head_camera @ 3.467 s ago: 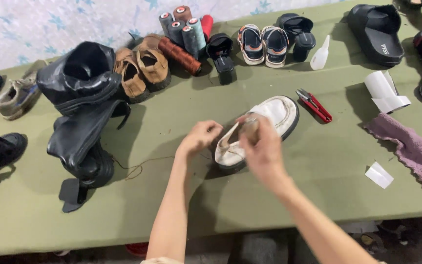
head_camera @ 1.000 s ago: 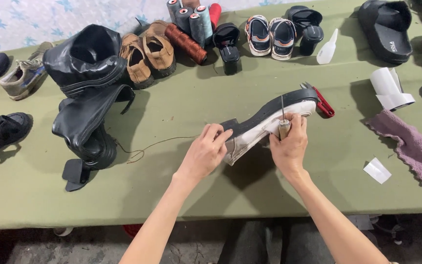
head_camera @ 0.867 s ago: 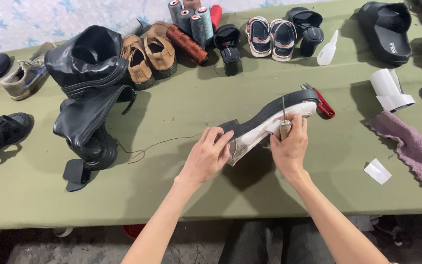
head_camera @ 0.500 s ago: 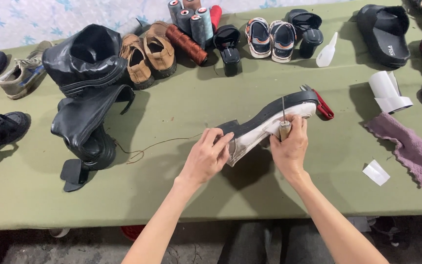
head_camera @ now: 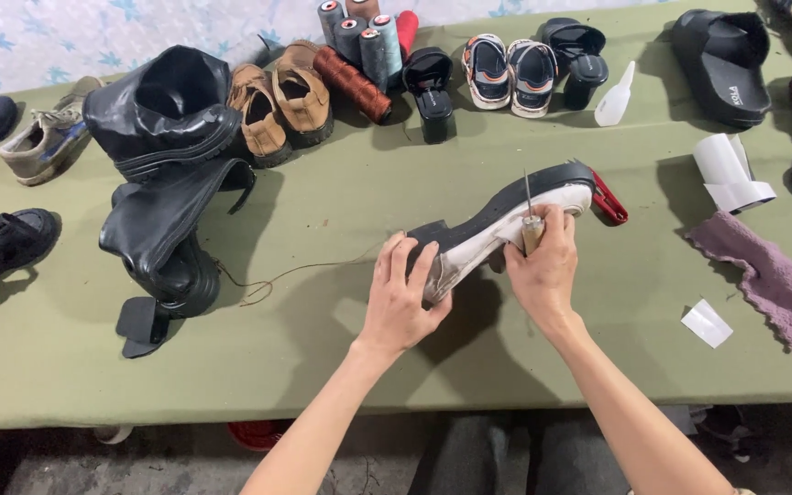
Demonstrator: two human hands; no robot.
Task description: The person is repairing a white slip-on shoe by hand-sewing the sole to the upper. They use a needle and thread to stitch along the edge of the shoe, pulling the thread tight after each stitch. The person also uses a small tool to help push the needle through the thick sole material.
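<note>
A white shoe with a thick black sole (head_camera: 497,220) is tipped on its side above the green table (head_camera: 323,348), sole facing away from me. My left hand (head_camera: 401,298) grips its heel end. My right hand (head_camera: 543,266) holds a wooden-handled awl (head_camera: 530,225) against the shoe's side, its thin metal needle sticking up past the sole edge. A brown thread (head_camera: 295,272) runs from the shoe leftward across the table toward the black boots.
Two black boots (head_camera: 162,174) lie at left, tan shoes (head_camera: 281,101) and thread spools (head_camera: 359,50) behind. Sandals (head_camera: 511,73), a white glue bottle (head_camera: 614,96), black slides (head_camera: 721,64), red-handled cutters (head_camera: 609,197), white paper rolls (head_camera: 726,170), a purple cloth (head_camera: 767,275) and a paper scrap (head_camera: 706,323) lie right.
Since 3.5 s ago the shoe was turned from lying upright to on its side, sole outward. Over the last second both hands hold nearly still on it.
</note>
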